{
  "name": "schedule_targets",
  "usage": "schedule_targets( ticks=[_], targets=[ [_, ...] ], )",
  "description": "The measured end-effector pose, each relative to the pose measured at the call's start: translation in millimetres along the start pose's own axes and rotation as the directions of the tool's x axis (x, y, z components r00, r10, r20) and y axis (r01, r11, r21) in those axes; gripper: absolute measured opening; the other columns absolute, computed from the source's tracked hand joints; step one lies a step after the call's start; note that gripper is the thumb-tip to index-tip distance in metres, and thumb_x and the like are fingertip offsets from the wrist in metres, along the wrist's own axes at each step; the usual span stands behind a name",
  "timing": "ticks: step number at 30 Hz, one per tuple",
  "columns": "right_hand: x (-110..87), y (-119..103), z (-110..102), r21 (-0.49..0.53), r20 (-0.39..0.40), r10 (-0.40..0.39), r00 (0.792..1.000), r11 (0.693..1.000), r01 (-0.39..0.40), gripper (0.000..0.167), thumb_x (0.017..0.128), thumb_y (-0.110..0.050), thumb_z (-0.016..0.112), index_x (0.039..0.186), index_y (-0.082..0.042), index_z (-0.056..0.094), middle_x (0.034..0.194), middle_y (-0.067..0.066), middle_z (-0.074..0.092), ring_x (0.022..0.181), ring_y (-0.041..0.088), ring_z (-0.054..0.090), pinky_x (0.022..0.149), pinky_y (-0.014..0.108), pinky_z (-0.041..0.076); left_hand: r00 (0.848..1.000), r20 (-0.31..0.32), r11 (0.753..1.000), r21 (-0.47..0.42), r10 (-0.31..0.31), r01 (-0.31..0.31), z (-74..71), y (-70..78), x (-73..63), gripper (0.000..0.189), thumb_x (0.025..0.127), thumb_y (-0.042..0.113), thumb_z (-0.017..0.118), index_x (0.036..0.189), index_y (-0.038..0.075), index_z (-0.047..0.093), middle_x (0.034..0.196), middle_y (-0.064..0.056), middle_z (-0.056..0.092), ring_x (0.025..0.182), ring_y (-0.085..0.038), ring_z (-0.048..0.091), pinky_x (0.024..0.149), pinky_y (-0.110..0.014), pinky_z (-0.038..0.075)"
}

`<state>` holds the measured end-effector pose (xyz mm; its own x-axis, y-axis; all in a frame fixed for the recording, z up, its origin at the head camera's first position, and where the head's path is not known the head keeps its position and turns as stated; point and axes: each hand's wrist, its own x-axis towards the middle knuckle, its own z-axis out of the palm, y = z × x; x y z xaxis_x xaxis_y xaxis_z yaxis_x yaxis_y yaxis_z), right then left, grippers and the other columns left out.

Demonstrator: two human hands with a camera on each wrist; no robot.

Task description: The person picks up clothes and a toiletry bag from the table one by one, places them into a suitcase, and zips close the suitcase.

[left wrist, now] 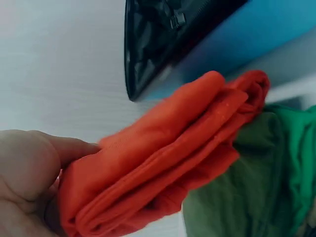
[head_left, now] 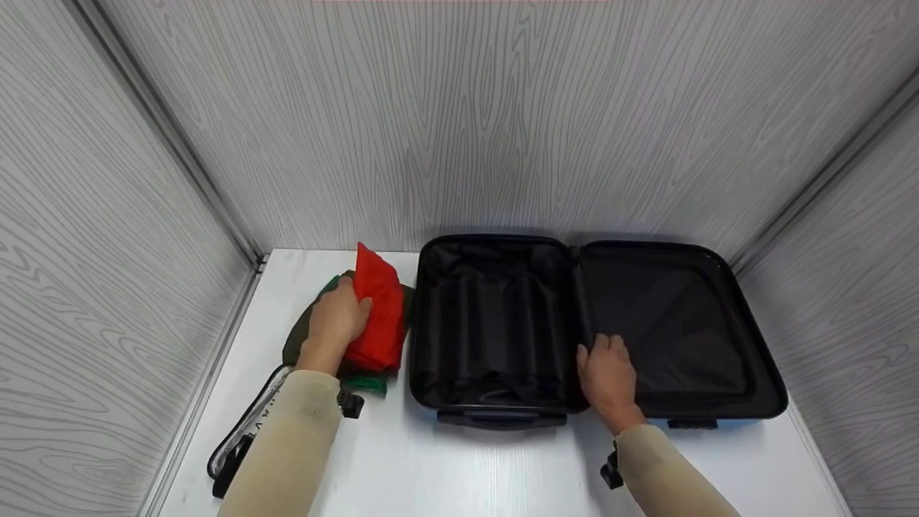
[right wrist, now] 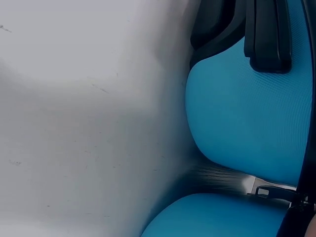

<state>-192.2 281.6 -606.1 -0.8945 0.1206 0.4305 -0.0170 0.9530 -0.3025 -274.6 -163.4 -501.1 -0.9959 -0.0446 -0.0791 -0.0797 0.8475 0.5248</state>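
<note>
In the head view my left hand [head_left: 337, 316] holds a folded red cloth [head_left: 380, 316] above a small pile. The left wrist view shows the thumb pressed on one end of the red cloth [left wrist: 158, 153], with the other fingers mostly hidden. Under it lie a dark olive cloth [head_left: 298, 337] and a green cloth [head_left: 370, 384]. A blue suitcase with black lining lies spread flat, its left half [head_left: 492, 323] beside the pile. My right hand [head_left: 608, 373] grips the suitcase's inner rim, thumb toward the left half and bent fingers over the right half [head_left: 675, 323].
A clear pouch with black edging [head_left: 248, 424] lies left of my left forearm. The suitcase handle [head_left: 502, 421] faces the front. Grey wood-grain panels [head_left: 459, 122] enclose the white table [head_left: 445, 474] at the back and both sides.
</note>
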Motion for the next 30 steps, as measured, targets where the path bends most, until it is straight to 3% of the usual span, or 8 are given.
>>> schedule_targets(
  ticks=[7,13,18,24,30],
  targets=[
    [3.5,-4,-7,-0.01,0.077,0.062,0.995,0.998,-0.061,0.033,0.105,-0.022,0.065,0.106,0.011,0.063,0.095,0.027,0.058,0.08,0.045,0.063,0.067,0.058,0.058,0.992,-0.078,0.991,0.105,0.095,-0.086,-12.1,34.3,-5.6,0.035,0.105,0.018,0.057,0.122,-0.012,0.061,0.108,-0.032,0.071,0.094,-0.047,0.071,0.084,-0.06,0.059],
    [1.5,-6,-5,-0.019,0.04,0.056,0.998,0.998,-0.055,0.03,0.104,-0.019,0.065,0.096,0.01,0.06,0.09,0.026,0.057,0.073,0.043,0.062,0.059,0.057,0.058,0.977,-0.158,0.986,0.114,0.141,-0.123,-22.9,65.7,-8.8,0.029,0.102,0.013,0.056,0.113,-0.013,0.062,0.097,-0.034,0.071,0.084,-0.049,0.073,0.077,-0.061,0.061],
    [0.9,-4,-3,-0.011,0.032,0.069,0.997,0.998,-0.068,0.029,0.105,-0.019,0.064,0.097,0.008,0.059,0.091,0.025,0.055,0.075,0.043,0.061,0.06,0.058,0.057,0.965,-0.194,0.981,0.114,0.177,-0.157,-24.2,89.5,-7.9,0.027,0.102,0.013,0.059,0.111,-0.012,0.062,0.095,-0.033,0.071,0.081,-0.05,0.073,0.074,-0.062,0.061],
    [0.7,0,-1,-0.022,0.025,0.048,0.999,0.999,-0.047,0.029,0.106,-0.019,0.063,0.095,0.008,0.058,0.089,0.025,0.054,0.072,0.043,0.061,0.058,0.057,0.057,0.964,-0.196,0.982,0.082,0.183,-0.17,-15.3,113.7,-3.5,0.025,0.102,0.014,0.061,0.112,-0.009,0.062,0.096,-0.031,0.072,0.082,-0.048,0.074,0.074,-0.059,0.062],
    [0.7,2,-1,-0.021,0.041,0.063,0.997,0.998,-0.062,0.03,0.107,-0.02,0.062,0.097,0.008,0.058,0.091,0.025,0.054,0.073,0.042,0.06,0.06,0.057,0.057,0.963,-0.201,0.983,0.016,0.181,-0.181,7.8,129.2,5.3,0.025,0.103,0.017,0.062,0.112,-0.007,0.063,0.097,-0.029,0.074,0.084,-0.046,0.074,0.075,-0.057,0.062]
  ],
)
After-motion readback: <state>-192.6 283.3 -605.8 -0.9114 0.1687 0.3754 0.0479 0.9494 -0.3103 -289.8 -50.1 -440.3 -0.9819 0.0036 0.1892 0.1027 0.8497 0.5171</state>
